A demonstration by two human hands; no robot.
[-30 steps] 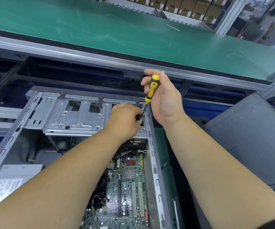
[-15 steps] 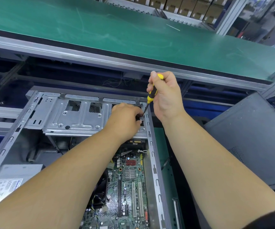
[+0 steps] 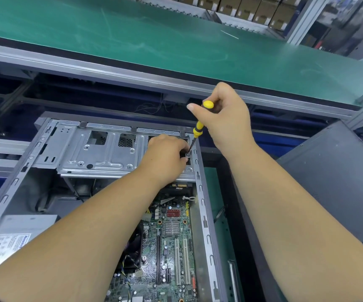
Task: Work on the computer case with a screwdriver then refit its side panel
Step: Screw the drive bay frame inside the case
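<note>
Computer case (image 3: 206, 214) lies open on its side in front of me; side panel (image 3: 337, 182) is off, leaning dark grey to the right of the case, not touching it as far as I can see. My right hand (image 3: 226, 118) is wrapped around the screwdriver (image 3: 198, 129), fingers curled on the yellow-and-black handle, yellow cap showing at the top by my thumb; shaft runs down and slightly left to the case's far right corner, tip at the drive cage (image 3: 102, 153) edge just inside the case's right rail. My left hand (image 3: 167, 155) is at the same corner of the case, fingers curled down beside the tip; whether they pinch anything I can't tell, fingertips are hidden. Motherboard (image 3: 172, 247) sits in the case floor, below the drive cage; power supply (image 3: 8, 236) with its white label is at the case's near left. Green bench top (image 3: 132, 33) runs across behind the case.
</note>
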